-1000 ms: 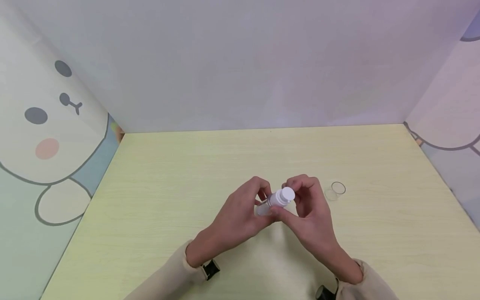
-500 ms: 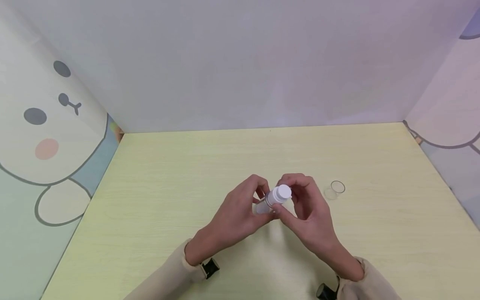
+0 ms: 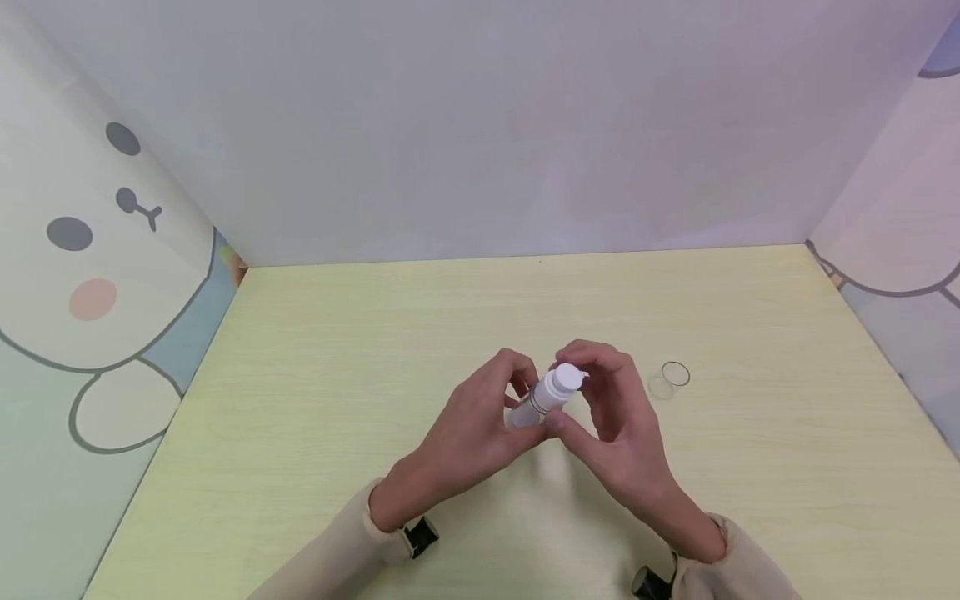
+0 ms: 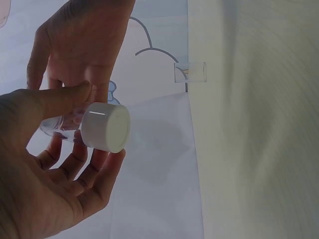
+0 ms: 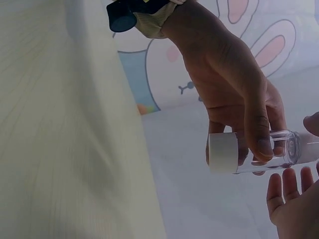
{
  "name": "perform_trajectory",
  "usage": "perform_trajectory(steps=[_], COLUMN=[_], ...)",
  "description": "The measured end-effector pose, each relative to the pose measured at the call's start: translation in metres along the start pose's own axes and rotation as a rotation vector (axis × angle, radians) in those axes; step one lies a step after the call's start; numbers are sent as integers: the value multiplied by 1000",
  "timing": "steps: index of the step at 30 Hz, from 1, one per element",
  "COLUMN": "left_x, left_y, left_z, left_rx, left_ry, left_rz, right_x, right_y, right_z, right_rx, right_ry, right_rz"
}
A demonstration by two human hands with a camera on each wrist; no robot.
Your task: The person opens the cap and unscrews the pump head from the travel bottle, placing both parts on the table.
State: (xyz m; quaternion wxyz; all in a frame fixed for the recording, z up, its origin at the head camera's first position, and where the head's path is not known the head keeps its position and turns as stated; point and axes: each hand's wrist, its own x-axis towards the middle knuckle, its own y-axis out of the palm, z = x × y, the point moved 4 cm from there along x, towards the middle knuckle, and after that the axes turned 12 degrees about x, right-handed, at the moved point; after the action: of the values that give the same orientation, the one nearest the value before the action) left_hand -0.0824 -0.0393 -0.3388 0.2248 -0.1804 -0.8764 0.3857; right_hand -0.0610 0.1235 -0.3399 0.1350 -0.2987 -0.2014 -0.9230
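A small clear pump bottle (image 3: 552, 393) with a white head and collar is held tilted above the table, its top facing the head camera. My left hand (image 3: 472, 421) grips its transparent body; in the left wrist view the white base (image 4: 105, 127) sticks out past the fingers. My right hand (image 3: 626, 446) is curled about the upper end, with its thumb at the collar and the index finger behind the head. In the right wrist view the right-hand fingers (image 5: 289, 186) are spread beneath the neck; their exact contact is partly cut off.
A clear open cylinder (image 3: 663, 385), like a cap, stands on the pale wooden table (image 3: 337, 375) to the right of my hands. A plain wall (image 3: 525, 133) rises behind the table, and cartoon-printed panels (image 3: 90, 300) border its sides. Each wrist carries a black camera (image 3: 422, 536).
The bottle's head has shifted slightly left and up. My right index finger has moved further left, behind the head, while the thumb stays by the collar. My left hand has hardly moved.
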Motion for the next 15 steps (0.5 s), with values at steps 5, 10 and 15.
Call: perform_trajectory(steps=[5, 10, 15], left_x=[-1, -1, -1], left_y=[2, 2, 2], left_z=[-1, -3, -3], left_rx=[2, 16, 32], left_ry=[0, 14, 27], left_rz=[16, 13, 5], right_x=[-1, -2, -1], right_y=[-2, -1, 0], right_z=[-2, -3, -2], right_rx=[32, 40, 25], right_ry=[6, 9, 7], right_rz=[-77, -83, -74])
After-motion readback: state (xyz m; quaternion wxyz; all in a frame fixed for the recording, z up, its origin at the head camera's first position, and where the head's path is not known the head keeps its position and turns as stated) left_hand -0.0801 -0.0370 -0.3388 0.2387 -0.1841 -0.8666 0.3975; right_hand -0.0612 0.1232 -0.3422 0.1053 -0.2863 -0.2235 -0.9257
